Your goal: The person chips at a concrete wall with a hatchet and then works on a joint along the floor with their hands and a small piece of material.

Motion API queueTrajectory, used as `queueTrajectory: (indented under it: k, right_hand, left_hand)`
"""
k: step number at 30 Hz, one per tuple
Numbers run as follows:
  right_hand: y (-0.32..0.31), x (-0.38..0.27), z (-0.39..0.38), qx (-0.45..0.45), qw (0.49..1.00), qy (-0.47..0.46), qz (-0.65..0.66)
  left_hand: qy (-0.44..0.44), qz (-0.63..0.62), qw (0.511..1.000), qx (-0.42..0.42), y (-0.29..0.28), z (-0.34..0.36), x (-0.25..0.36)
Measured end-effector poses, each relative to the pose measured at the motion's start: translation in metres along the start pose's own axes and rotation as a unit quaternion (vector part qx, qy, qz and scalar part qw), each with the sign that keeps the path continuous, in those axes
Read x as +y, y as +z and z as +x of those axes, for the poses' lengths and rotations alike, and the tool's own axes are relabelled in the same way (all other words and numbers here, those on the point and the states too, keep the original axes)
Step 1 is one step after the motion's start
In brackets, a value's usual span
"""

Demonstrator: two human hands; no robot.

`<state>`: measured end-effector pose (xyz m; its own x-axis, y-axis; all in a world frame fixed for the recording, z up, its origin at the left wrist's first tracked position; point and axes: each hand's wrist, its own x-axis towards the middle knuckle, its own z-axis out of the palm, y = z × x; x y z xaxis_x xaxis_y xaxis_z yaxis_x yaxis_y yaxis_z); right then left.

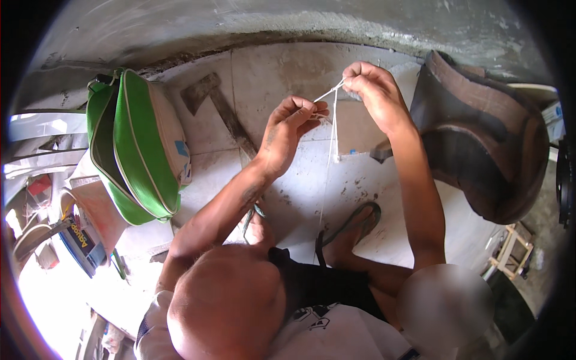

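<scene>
A thin white string (pixel 333 127) is stretched between my two hands in front of me. My left hand (pixel 283 133) pinches one part of it between thumb and fingers. Higher and farther right, my right hand (pixel 375 95) grips the string where it appears looped or knotted. From there, strands drop toward the floor near my feet. Below my right hand lies a flat tan square piece (pixel 360 127). An axe (pixel 223 114) with a worn handle rests on the tiles left of my left hand.
At the left stands a green bag (pixel 137 144), its zip partly undone. A large brown and black curved object (pixel 480 135) takes up the right side. A small wooden frame (pixel 512 251) lies at the lower right. Beyond the tiled floor rises a grey wall (pixel 312 24).
</scene>
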<state>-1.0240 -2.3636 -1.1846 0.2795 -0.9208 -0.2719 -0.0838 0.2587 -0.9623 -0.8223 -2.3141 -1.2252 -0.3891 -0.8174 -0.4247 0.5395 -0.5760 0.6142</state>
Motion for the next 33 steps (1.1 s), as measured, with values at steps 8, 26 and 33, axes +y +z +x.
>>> queueTrajectory:
  k: [8, 26, 33]
  right_hand:
    - [-0.013, 0.009, 0.049, 0.036, 0.998, 0.017, 0.054]
    - [0.023, 0.069, 0.098, 0.011, 0.988, 0.026, -0.152]
    - [0.042, 0.101, 0.133, 0.157, 0.973, 0.015, -0.166]
  left_hand:
    - [-0.108, -0.143, 0.983, 0.034, 0.010, 0.025, 0.011]
    - [0.204, 0.251, 0.902, 0.284, -0.065, 0.066, -0.014]
    - [0.153, 0.260, 0.897, 0.323, -0.077, 0.097, -0.021]
